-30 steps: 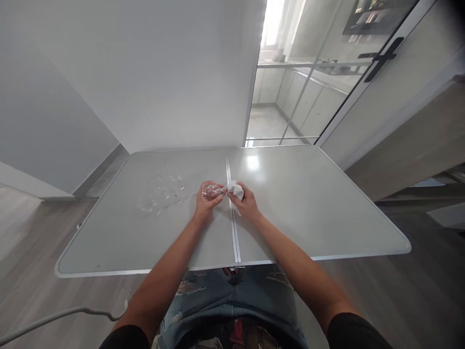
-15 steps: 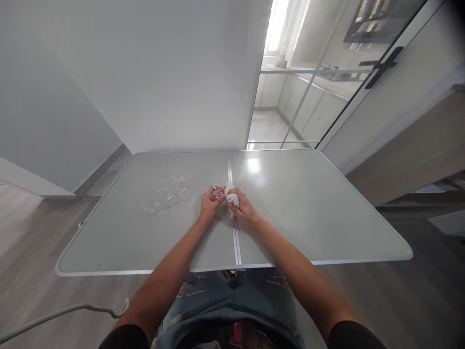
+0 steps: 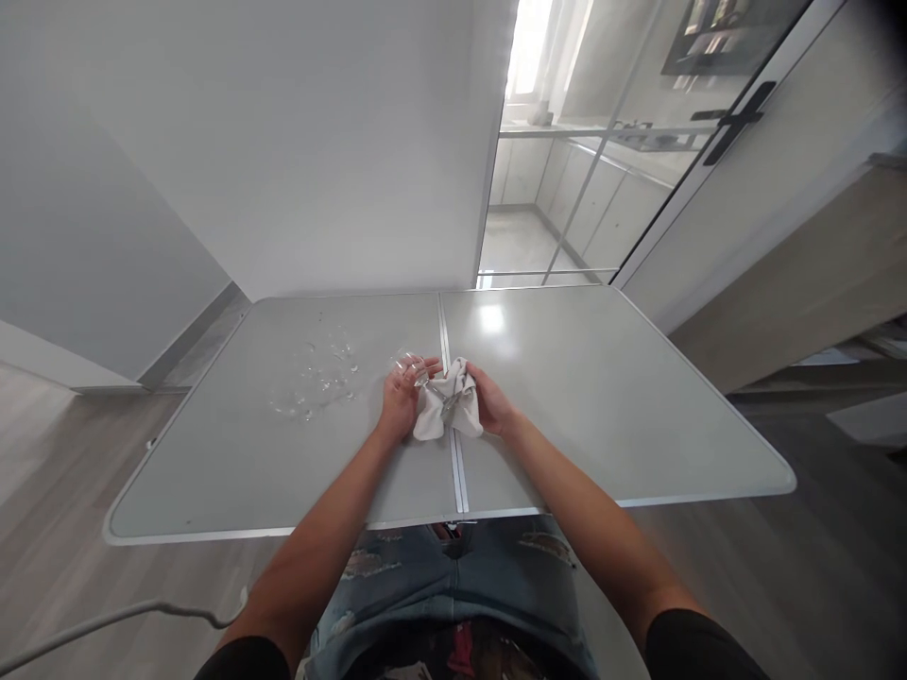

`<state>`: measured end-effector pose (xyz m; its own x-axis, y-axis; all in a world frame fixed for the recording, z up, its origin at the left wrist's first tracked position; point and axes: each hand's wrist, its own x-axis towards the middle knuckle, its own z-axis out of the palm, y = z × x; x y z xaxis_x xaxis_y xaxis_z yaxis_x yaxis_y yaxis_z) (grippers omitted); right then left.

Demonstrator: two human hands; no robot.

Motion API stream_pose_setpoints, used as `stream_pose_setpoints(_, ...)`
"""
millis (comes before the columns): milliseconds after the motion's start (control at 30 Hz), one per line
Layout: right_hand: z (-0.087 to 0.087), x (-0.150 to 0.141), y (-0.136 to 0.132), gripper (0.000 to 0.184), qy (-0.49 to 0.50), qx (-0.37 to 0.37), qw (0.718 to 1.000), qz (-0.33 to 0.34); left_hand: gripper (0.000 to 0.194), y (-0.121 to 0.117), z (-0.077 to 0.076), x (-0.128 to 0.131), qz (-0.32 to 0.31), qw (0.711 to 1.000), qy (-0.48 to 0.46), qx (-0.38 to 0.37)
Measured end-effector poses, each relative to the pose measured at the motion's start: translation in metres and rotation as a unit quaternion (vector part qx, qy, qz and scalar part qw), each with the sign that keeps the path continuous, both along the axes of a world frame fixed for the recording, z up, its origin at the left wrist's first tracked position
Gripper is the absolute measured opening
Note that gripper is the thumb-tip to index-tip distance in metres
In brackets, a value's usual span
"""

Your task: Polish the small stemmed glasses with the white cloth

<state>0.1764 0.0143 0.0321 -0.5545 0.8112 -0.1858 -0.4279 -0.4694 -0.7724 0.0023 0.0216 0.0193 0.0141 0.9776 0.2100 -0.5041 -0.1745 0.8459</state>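
Observation:
Near the table's centre seam, my left hand (image 3: 400,400) is closed around a clear drinking glass (image 3: 406,361). Its bowl end points away to the upper left, and a thin clear part, perhaps its stem, runs toward my right hand. A white cloth (image 3: 428,421) hangs loosely spread between my hands, with small dark marks on it. My right hand (image 3: 494,400) grips the cloth's right side, fingers partly hidden behind it. What part of the glass lies inside the cloth I cannot make out.
Several clear glass-like pieces (image 3: 318,378) lie on the left half of the grey folding table (image 3: 609,406); their outlines are faint. A white wall (image 3: 354,142) and a glazed door (image 3: 559,189) stand behind the table. A pale cable (image 3: 142,609) shows at lower left.
The cloth was bunched up in my right hand; now it is opened out and hangs between both hands. My hands have moved slightly apart, and the glass has shifted a little left.

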Motion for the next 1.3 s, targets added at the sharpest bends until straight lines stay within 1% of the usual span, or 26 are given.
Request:
stream_pose_setpoints(100,-0.008,-0.004,0.003,0.038,-0.029,0.019,0.998,-0.047,0.041,0.002,-0.002,-0.002,0.031,0.999,0.002,0.008)
stream_pose_setpoints(200,-0.016,-0.008,0.007,0.038,-0.059,0.085,0.988,-0.111,0.042,0.003,-0.005,-0.003,0.062,0.998,0.018,0.015)
stream_pose_setpoints(267,-0.019,-0.008,0.011,0.04,-0.091,0.137,0.974,-0.154,0.045,0.003,-0.006,-0.003,0.072,0.997,0.025,0.015)
stream_pose_setpoints(300,-0.019,-0.007,0.012,0.039,-0.112,0.156,0.965,-0.177,0.047,0.003,-0.007,-0.003,0.075,0.997,0.028,0.014)
stream_pose_setpoints(367,-0.017,-0.001,0.014,0.036,-0.138,0.164,0.948,-0.234,0.048,0.004,-0.006,-0.003,0.082,0.996,0.036,0.013)
stream_pose_setpoints(433,-0.013,0.006,0.014,0.03,-0.127,0.152,0.934,-0.297,0.047,0.004,-0.005,-0.004,0.09,0.995,0.048,0.019)
stream_pose_setpoints(500,-0.007,0.014,0.013,0.02,-0.106,0.153,0.925,-0.33,0.047,0.005,-0.004,-0.005,0.099,0.993,0.062,0.03)
stream_pose_setpoints(533,-0.004,0.018,0.011,0.018,-0.104,0.163,0.924,-0.328,0.048,0.005,-0.003,-0.006,0.105,0.991,0.069,0.037)
stream_pose_setpoints(600,0.002,0.024,0.009,0.022,-0.116,0.192,0.929,-0.295,0.05,0.005,-0.003,-0.007,0.113,0.989,0.087,0.047)
stream_pose_setpoints(633,0.005,0.026,0.007,0.024,-0.128,0.209,0.933,-0.262,0.051,0.004,-0.003,-0.008,0.117,0.987,0.096,0.052)
stream_pose_setpoints(700,0.01,0.027,0.005,0.026,-0.166,0.249,0.94,-0.165,0.054,0.004,-0.003,-0.008,0.127,0.984,0.11,0.063)
stream_pose_setpoints(733,0.011,0.026,0.004,0.027,-0.196,0.276,0.934,-0.114,0.056,0.003,-0.004,-0.008,0.132,0.982,0.115,0.07)
stream_pose_setpoints(767,0.012,0.024,0.003,0.03,-0.233,0.307,0.919,-0.08,0.058,0.002,-0.004,-0.008,0.135,0.98,0.121,0.08)
stream_pose_setpoints(800,0.011,0.022,0.002,0.033,-0.278,0.341,0.895,-0.068,0.058,0.001,-0.004,-0.008,0.132,0.979,0.127,0.091)
stream_pose_setpoints(833,0.009,0.018,0.002,0.038,-0.328,0.377,0.863,-0.078,0.059,0.0,-0.004,-0.007,0.121,0.978,0.137,0.103)
stream_pose_setpoints(867,0.006,0.014,0.002,0.041,-0.38,0.41,0.823,-0.102,0.058,-0.001,-0.004,-0.006,0.105,0.977,0.148,0.116)
stream_pose_setpoints(933,-0.002,0.005,0.002,0.036,-0.473,0.458,0.74,-0.139,0.057,-0.004,-0.004,-0.004,0.069,0.972,0.176,0.138)
stream_pose_setpoints(967,-0.006,0.002,0.001,0.03,-0.51,0.47,0.706,-0.142,0.058,-0.006,-0.004,-0.002,0.057,0.969,0.19,0.147)
stream_pose_setpoints(1000,-0.009,-0.001,0.001,0.025,-0.539,0.477,0.68,-0.137,0.06,-0.007,-0.004,-0.001,0.05,0.966,0.203,0.154)
stream_pose_setpoints(1033,-0.012,-0.003,0.001,0.022,-0.561,0.482,0.66,-0.131,0.061,-0.008,-0.005,-0.001,0.049,0.962,0.215,0.16)
stream_pose_setpoints(1100,-0.015,-0.004,0.0,0.02,-0.585,0.486,0.638,-0.121,0.064,-0.009,-0.005,0.0,0.046,0.956,0.234,0.17)
stream_pose_setpoints(1200,-0.013,0.002,0.001,0.018,-0.605,0.482,0.622,-0.119,0.072,-0.008,-0.004,0.001,0.024,0.951,0.255,0.175)
stream_pose_setpoints(1267,-0.01,0.011,0.006,0.02,-0.618,0.462,0.62,-0.147,0.083,-0.006,-0.004,0.001,0.023,0.948,0.265,0.175)
stream_pose_setpoints(1300,-0.009,0.017,0.011,0.023,-0.62,0.446,0.621,-0.174,0.087,-0.006,-0.004,0.001,0.035,0.947,0.269,0.17)
